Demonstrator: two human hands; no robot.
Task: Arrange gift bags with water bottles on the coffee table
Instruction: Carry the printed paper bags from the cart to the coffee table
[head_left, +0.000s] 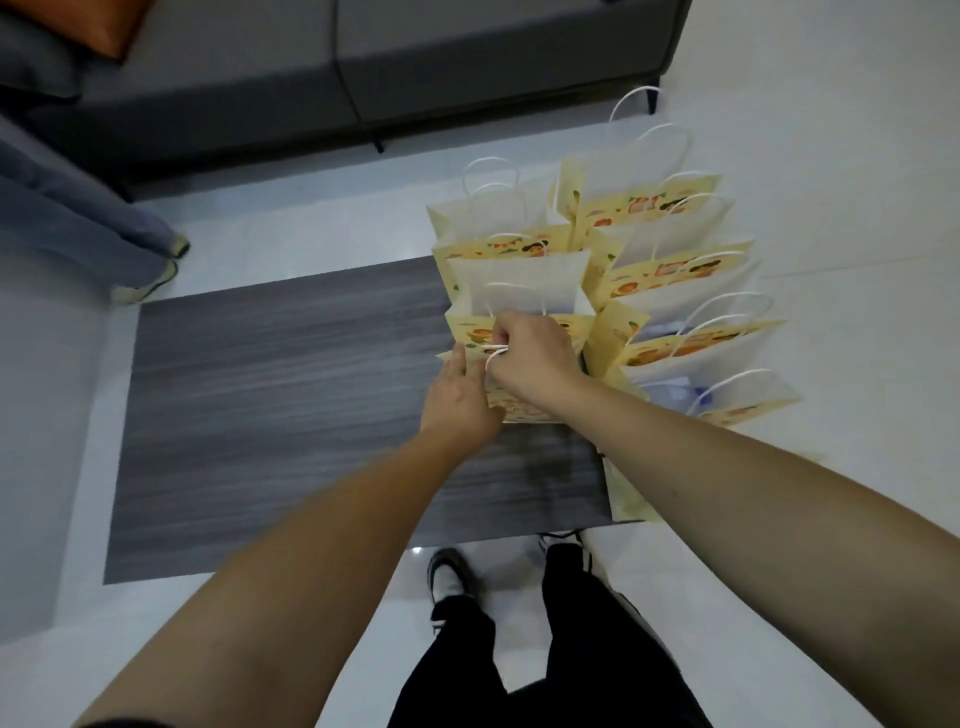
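I hold the nearest gift bag (511, 374) at the right end of the coffee table (291, 395), directly ahead of both hands. My right hand (535, 358) is curled round its white cord handles (496, 353), pinching them together from above. My left hand (460, 397) lies with straight fingers against the bag's left face. The bag's long axis runs parallel to the table's near edge, matching the bags (514, 280) lined up behind it toward the far edge. A second row (691, 312) stands just beside, along the right edge; a water bottle (675, 392) shows in one. In my judgement, the right hand leads the placement and the left only steadies.
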